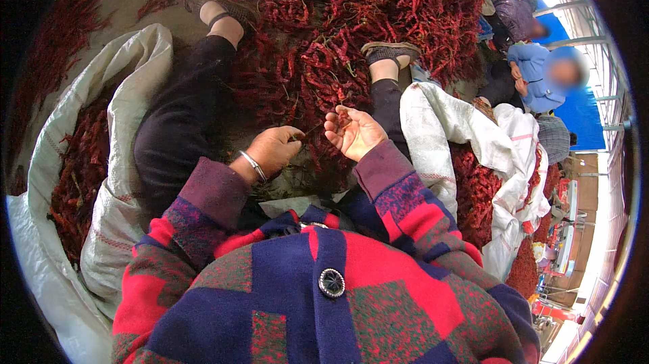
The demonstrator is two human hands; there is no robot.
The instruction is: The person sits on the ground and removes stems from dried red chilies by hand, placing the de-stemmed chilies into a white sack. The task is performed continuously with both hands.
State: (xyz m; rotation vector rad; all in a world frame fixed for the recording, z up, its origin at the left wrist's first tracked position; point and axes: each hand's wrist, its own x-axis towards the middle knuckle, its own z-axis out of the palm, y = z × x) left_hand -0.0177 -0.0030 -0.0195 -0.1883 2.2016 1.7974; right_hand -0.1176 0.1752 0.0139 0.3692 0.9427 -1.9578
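Note:
Between my legs and beyond my feet spreads a large pile of dried red chili peppers (334, 60). My right hand (355, 133), palm up above the near part of the pile, holds a dried red chili pepper (343, 119) in its curled fingers. To the left of it, my left hand (274, 148), with a silver bracelet (253, 166) at the wrist, has thumb and forefinger close together on something small and dark, perhaps a pepper stem. A thin strand seems to run between the two hands.
An open white woven sack (121, 125) with dried chilies stands left of my legs. Another white woven sack (431, 136), holding brighter red chilies (476, 191), is at my right. Several people sit farther right, among them a person in a blue jacket (537, 75).

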